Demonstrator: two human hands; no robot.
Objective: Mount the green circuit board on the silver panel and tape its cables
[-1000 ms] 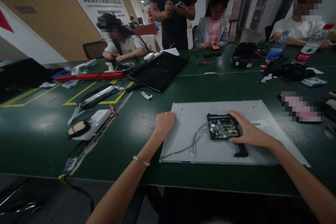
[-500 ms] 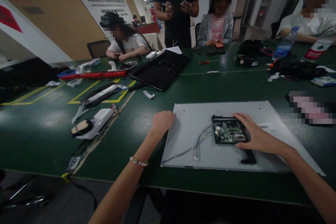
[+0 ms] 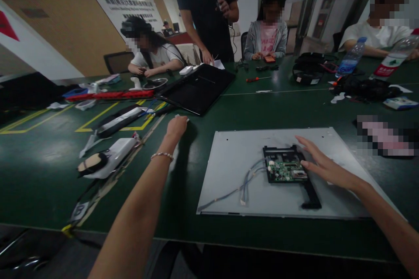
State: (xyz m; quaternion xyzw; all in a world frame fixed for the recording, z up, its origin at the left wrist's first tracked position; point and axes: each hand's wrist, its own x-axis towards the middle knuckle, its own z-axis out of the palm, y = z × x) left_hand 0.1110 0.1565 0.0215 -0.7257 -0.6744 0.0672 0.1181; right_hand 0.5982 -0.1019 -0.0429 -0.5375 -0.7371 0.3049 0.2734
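Note:
My left hand reaches forward over the green table, its fingers closed on a small white scrap, of which only bits of edge show. To the right, my right hand is open with the fingers stretched, holding nothing, just beside a black plastic frame. A green circuit board sits in that frame, and grey cables run from it to the left. Frame and board lie on a flat pale metal panel.
Ahead lies a large black bezel or cover. A screwdriver, plastic bottles and a black pouch are farther back. A white power bank-like box lies on the left. Several people are around the table.
My left hand has moved forward and left, from the panel's edge to the white scrap. My right hand has let go of the black frame and opened. The standing person's hand lowered to the table.

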